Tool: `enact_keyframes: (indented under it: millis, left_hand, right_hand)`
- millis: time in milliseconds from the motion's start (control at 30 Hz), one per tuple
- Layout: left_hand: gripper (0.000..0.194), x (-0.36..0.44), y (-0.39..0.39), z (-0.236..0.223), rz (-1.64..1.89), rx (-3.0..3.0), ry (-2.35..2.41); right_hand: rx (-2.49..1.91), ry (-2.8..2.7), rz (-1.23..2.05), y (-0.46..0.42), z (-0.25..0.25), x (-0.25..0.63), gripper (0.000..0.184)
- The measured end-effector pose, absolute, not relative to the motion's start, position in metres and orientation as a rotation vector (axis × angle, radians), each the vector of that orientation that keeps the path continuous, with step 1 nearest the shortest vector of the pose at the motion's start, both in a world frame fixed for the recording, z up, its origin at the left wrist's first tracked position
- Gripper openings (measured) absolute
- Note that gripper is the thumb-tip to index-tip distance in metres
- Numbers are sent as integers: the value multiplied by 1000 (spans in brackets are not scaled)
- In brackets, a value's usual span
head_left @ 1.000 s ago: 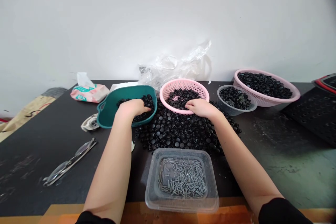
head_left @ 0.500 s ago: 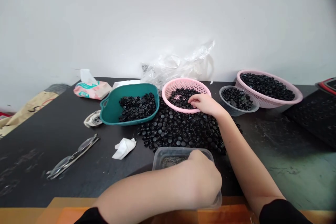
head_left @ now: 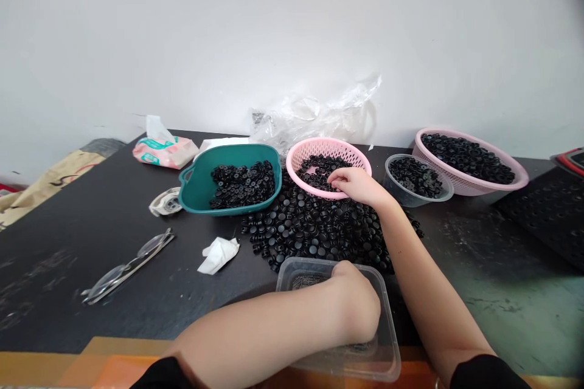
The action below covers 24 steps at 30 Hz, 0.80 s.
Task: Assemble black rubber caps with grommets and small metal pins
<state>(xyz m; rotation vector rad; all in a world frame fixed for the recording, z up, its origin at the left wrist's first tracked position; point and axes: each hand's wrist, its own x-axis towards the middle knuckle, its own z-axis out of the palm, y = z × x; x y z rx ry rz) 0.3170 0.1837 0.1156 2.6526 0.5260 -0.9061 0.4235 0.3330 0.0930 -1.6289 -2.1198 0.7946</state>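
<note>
Black plastic caps (head_left: 314, 231) lie heaped on the dark table (head_left: 91, 255) near the pink basket (head_left: 326, 144) — the right hand (head_left: 353, 186) curls together at its rim, and the left hand (head_left: 356, 304) is down in the clear tub (head_left: 387, 328), its grip hidden.

Head view, looking forward and down, close over a dark table (head_left: 91, 267), left hand (head_left: 356, 301) and right hand (head_left: 353, 185) near, low in the picture, a white wall (head_left: 292, 30) at the back, up top
</note>
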Motion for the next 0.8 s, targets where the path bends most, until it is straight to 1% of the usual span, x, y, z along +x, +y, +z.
enact_keyframes:
  millis: [133, 233, 400, 567, 733, 800]
  left_hand:
    - [13, 314, 190, 116, -947, 2635, 567]
    - [15, 311, 195, 121, -917, 2643, 602]
    - [17, 306, 196, 131, -793, 2685, 630]
    - [14, 306, 190, 134, -722, 2707, 665]
    - [15, 292, 198, 142, -608, 2733, 663]
    - [20, 280, 212, 150, -513, 2755, 676]
  right_hand:
    - [-1620, -2081, 812, 330, 97, 424, 10]
    - [-1607, -2056, 821, 327, 100, 424, 8]
    - [-1581, -2004, 841, 322, 106, 423, 19]
    - [-1536, -1997, 825, 321, 109, 425, 16]
    - [-1502, -1972, 865, 319, 111, 425, 26]
    - [-1470, -1974, 904, 316, 114, 425, 28]
